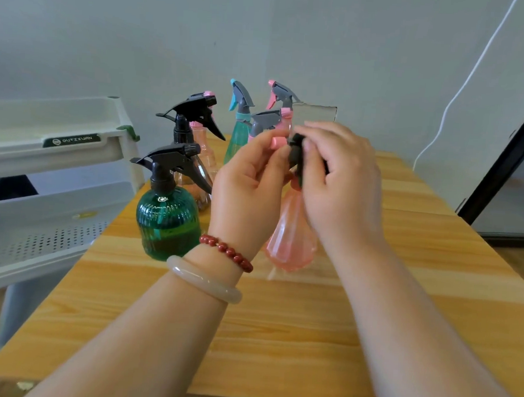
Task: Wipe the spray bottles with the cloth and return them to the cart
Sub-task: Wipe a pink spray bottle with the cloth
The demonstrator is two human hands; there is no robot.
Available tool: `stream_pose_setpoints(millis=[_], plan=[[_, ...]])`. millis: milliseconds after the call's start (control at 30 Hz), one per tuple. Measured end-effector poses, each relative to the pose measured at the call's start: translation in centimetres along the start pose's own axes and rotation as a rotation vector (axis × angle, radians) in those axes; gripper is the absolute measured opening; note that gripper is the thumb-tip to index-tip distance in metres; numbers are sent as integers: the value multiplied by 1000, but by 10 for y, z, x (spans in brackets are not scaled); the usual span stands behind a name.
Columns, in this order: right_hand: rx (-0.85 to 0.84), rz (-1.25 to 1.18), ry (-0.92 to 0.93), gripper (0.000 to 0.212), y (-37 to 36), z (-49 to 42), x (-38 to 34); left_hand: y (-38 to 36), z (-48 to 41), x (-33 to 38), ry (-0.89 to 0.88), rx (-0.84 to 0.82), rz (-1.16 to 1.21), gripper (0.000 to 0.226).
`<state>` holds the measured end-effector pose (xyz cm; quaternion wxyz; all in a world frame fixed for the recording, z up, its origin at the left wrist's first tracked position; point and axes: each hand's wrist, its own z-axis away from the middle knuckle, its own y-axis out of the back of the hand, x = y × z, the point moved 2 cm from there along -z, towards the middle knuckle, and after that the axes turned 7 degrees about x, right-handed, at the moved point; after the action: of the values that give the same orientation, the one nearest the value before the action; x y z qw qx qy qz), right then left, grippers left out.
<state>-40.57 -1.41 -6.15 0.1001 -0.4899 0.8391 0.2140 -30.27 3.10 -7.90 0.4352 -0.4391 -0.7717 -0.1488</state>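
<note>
Hands mid-frame: your L hand grips pink bottle by its sprayer, over table; your R hand holds dark cloth against its neck. Other bottles stand behind w/ cart at left.

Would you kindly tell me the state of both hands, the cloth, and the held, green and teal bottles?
Pink bottle: held at its spray head.
Cloth: bunched against the bottle's neck.
Left hand: grips the spray head.
Right hand: pinches the cloth.
Green bottle: standing upright.
Teal bottle: standing upright.

Grey wall, wooden table, white cable
</note>
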Motion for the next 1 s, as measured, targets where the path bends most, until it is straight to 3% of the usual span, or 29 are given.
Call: stream_pose_setpoints(millis=[100, 267, 400, 567, 733, 900, 1000], plan=[[26, 25, -82, 27, 6, -4, 12, -2, 1, -2, -11, 6, -12, 23], [-23, 32, 178, 26, 5, -3, -10, -1, 1, -3, -29, 9, -18, 21], [-39, 54, -27, 26, 7, -9, 17, -3, 0, -2, 45, 19, 28, 18], [-34, 20, 167, 25, 9, -5, -11, -2, 1, -2, -37, 13, -36, 20], [-40, 65, -18, 25, 5, -11, 15, -2, 0, -3, 0, 32, -42, 16], [-52, 26, 134, 27, 13, -4, 2, -1, 3, -4, -28, 33, -41, 17], [-70, 18, 32, 27, 13, -10, 16, -2, 0, -5, -1, 30, -38, 14]])
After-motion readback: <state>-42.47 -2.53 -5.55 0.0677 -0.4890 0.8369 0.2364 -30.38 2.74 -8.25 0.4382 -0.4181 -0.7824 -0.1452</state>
